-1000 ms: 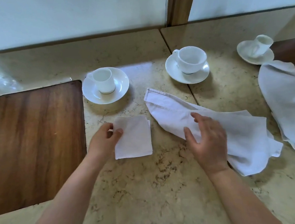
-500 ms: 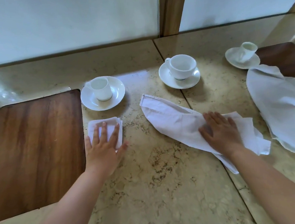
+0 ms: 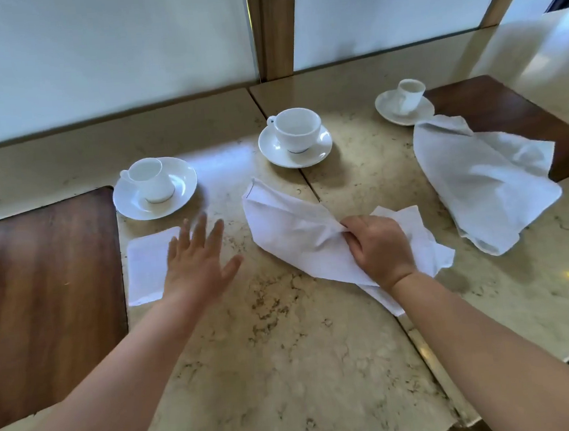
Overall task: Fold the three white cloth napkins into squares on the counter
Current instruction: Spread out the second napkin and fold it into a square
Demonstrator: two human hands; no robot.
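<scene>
White cloth all over this marble counter (image 3: 289,369), so here's where things stand: one folded napkin (image 3: 146,265) is already a neat square sitting right against the edge of the left wooden board (image 3: 46,298), just in front of the left cup and saucer (image 3: 155,187). Looks like napkin number two is the step in hand. The right hand (image 3: 380,246) has its fingers curled in, bunching up a fistful of the middle napkin (image 3: 291,235), which lies rumpled across the seam in the middle of the counter, in front of the centre cup and saucer (image 3: 295,140). The left hand (image 3: 196,262) is spread flat with fingers wide, holding nothing, partly over the right edge of the folded square; can't tell if it's touching. The third napkin (image 3: 486,180) is crumpled toward the right end of the counter, draped partly over the right wooden board (image 3: 494,111) and up against the far right cup and saucer (image 3: 404,105). Next move, I'd guess: get that middle one spread flat and find two corners so both hands can make the first fold.
</scene>
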